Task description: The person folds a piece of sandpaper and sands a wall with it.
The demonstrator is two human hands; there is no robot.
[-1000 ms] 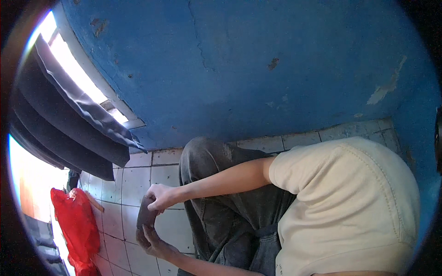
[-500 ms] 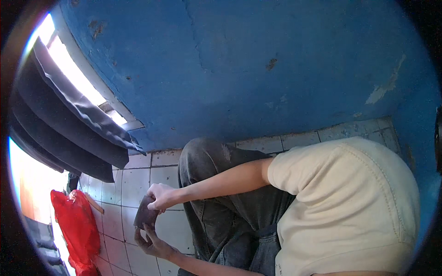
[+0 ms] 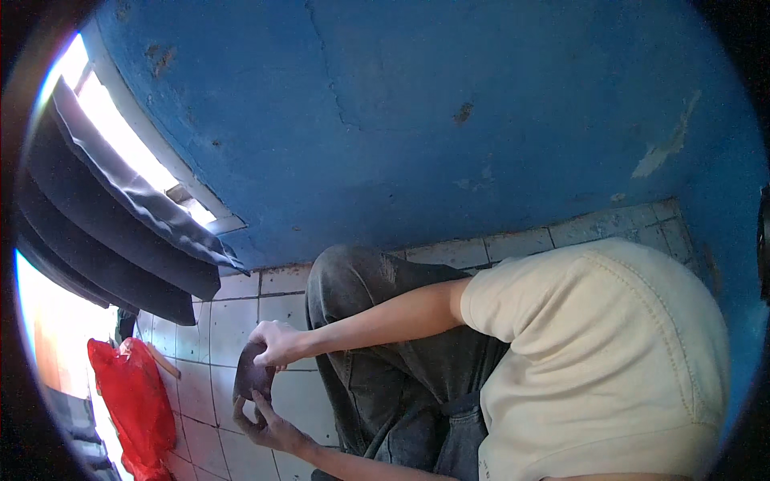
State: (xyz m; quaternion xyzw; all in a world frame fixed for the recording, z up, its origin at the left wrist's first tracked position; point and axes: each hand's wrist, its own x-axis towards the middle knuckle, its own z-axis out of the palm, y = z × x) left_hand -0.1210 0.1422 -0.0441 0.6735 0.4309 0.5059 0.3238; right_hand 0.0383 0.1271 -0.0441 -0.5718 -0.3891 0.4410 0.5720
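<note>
A dark brown, flat, roughly rectangular piece (image 3: 253,377) is held up between my two hands, above the tiled floor; its exact kind cannot be made out. My right hand (image 3: 277,343) grips its upper end, fingers over the edge and thumb on the near face. At the lower end, my left hand (image 3: 269,425) pinches it, thumb on the face and fingers curled around the far side. The piece bows slightly along its left edge. Its back is hidden.
My bent legs in dark grey jeans (image 3: 401,361) rest right of the hands. White floor tiles (image 3: 234,329) lie beneath. A red plastic bag (image 3: 136,409) and a wooden stick (image 3: 166,361) are at left. A dark curtain (image 3: 120,208) hangs by the window, beside a blue wall (image 3: 401,120).
The brown piece has turned slightly and looks more bowed at its left edge. Both hands keep hold of it. The whole view has shifted a little.
</note>
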